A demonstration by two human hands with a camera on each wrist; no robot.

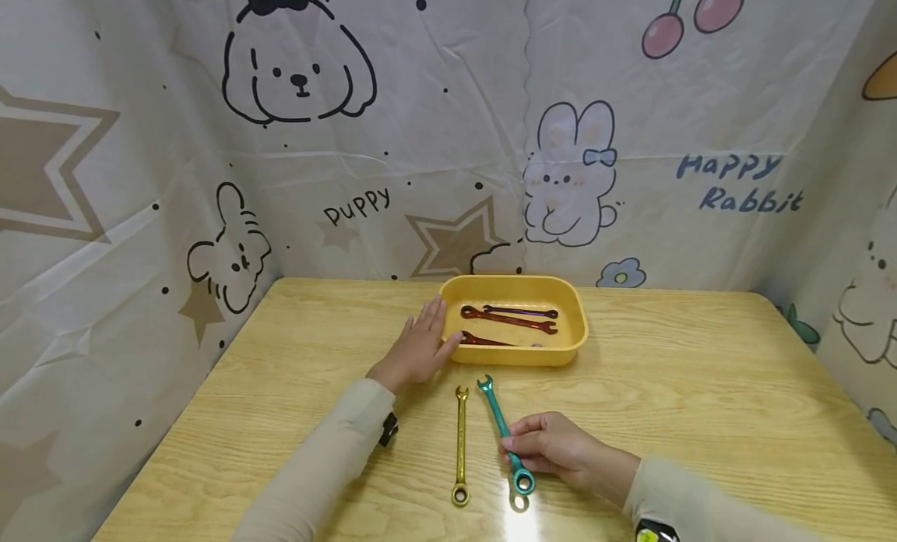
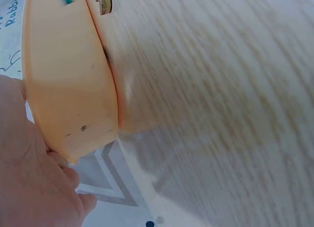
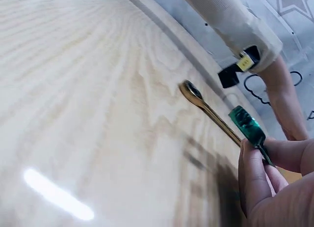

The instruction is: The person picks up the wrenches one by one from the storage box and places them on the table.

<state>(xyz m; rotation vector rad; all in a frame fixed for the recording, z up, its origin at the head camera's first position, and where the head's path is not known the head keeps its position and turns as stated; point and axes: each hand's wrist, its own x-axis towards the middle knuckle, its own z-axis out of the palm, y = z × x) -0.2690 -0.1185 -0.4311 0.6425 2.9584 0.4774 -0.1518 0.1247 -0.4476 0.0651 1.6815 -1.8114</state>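
Note:
My right hand pinches a teal combination wrench by its shank between thumb and fingers. Its ring end points toward me and its open end toward the bin; a shadow shows below the ring. In the right wrist view the wrench's ring end stands above the table. Just left of it, a gold wrench lies on the table, pointing away from me. My left hand rests against the left end of a yellow bin, fingers straight along its side and thumb at the near rim.
Inside the bin lie two red wrenches and a smaller purple wrench; the near wall partly hides the front one. Wood-grain tabletop surrounds the bin. A printed curtain hangs behind the table's far edge.

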